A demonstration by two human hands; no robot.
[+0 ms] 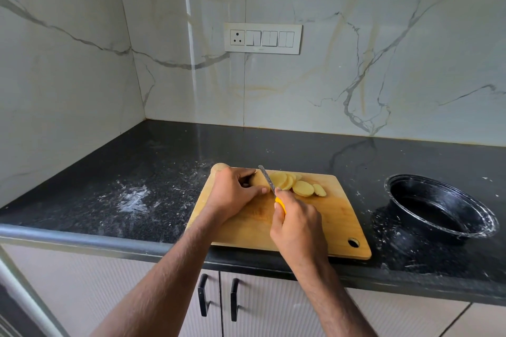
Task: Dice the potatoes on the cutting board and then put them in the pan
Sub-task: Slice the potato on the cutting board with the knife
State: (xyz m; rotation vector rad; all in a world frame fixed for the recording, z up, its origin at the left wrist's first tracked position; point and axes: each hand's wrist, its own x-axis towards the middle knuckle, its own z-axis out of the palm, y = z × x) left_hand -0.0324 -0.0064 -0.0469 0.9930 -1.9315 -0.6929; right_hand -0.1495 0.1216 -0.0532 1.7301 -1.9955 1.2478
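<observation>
While our left hand (232, 194) curls round the uncut potato (258, 180) on the cutting board (323, 224), our right hand (297, 227) grips the knife (269, 182), blade beside left fingertips: nick risk. Slices (297, 186) lie board-centre; pan (438, 208) right of board.

left hand (232, 191) curled, gripping, right hand (297, 224) clenched, gripping

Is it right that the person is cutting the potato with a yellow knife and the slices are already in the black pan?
Not quite. The head view shows the slices lying on the cutting board; the black pan holds none.
</observation>
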